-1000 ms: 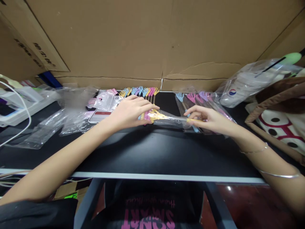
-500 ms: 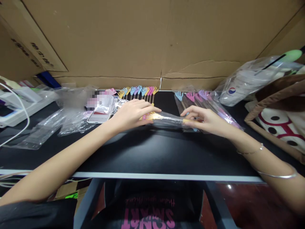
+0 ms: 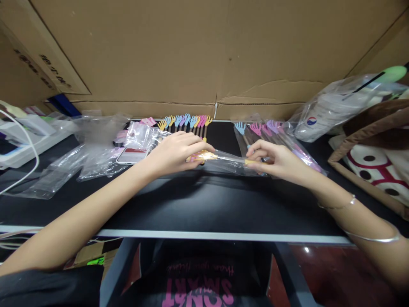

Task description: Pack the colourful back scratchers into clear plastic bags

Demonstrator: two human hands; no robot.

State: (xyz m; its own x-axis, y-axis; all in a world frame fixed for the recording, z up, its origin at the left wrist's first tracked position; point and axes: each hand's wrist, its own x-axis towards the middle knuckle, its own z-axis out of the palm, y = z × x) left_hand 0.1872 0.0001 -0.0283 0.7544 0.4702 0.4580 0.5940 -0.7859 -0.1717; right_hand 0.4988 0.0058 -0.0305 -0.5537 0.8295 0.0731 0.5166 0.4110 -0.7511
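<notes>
A yellow back scratcher (image 3: 209,156) in a clear plastic sleeve (image 3: 228,157) is stretched level between my two hands, above the black desktop. My left hand (image 3: 179,154) is closed around the sleeve at the scratcher's claw end, thumb below and fingers over it. At the other end, my right hand (image 3: 271,158) pinches the yellow tip, its other fingers curled. Behind my left hand stands a row of several loose back scratchers (image 3: 185,122) with yellow, blue, purple and pink claws. Several sleeved scratchers (image 3: 263,129) lie behind my right hand, partly hidden by it.
Empty clear sleeves (image 3: 60,170) and a phone (image 3: 130,158) partly under plastic lie to the left, near a white power strip (image 3: 22,151). At right are a bagged Pepsi cup (image 3: 315,121) and a brown-handled bag (image 3: 367,149). Cardboard (image 3: 179,55) walls the back.
My right hand's fingers have shifted slightly right and curled up a little. My left hand has drawn back slightly to the left. Both keep hold of the sleeved scratcher.
</notes>
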